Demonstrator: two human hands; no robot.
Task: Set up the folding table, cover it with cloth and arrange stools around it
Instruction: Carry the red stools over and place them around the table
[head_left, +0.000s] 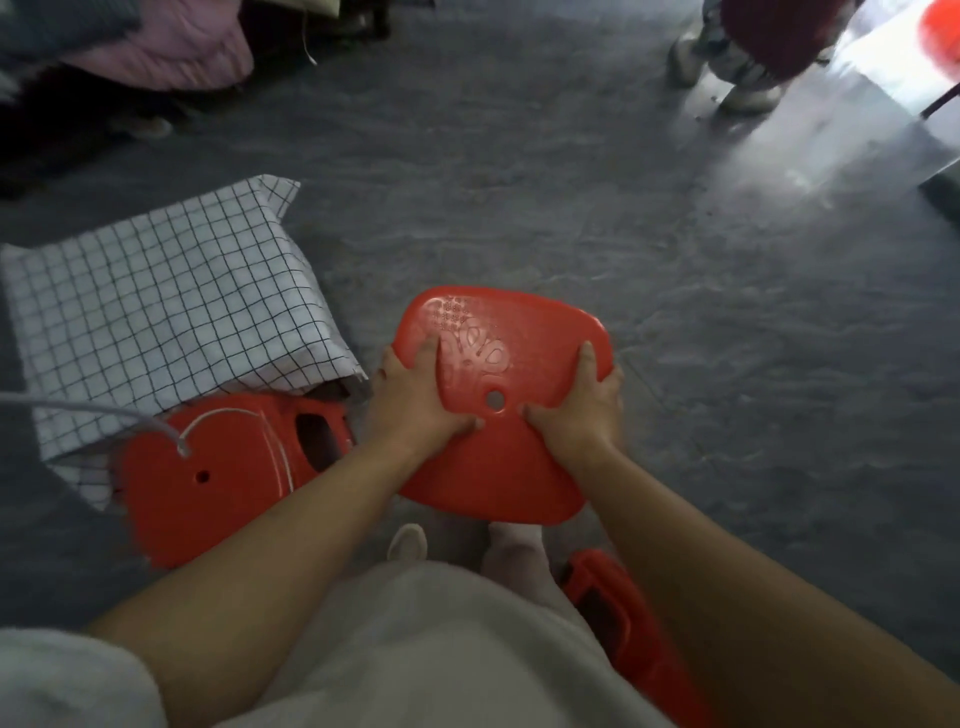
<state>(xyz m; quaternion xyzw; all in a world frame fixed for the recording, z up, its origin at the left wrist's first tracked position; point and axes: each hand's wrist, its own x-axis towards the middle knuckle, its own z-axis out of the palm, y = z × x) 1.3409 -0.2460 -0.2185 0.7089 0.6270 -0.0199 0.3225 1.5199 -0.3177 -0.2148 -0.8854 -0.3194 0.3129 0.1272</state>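
**Cloth On, Stools Under Way**

The checked cloth (156, 322) drapes something low at ten o'clock (presumably the table, hidden beneath). Left hand (415, 400) and right hand (584, 410) each clasp an edge of the red stool (519, 467) at centre, fingers curled over its seat. A second stool (208, 483) sits at eight o'clock, a third stool (623, 623) at five; arranging looks unfinished.

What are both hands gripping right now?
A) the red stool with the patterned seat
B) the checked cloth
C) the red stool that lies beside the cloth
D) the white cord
A: the left hand and the right hand each grip one side of the red stool by its patterned seat, apart from the checked cloth.
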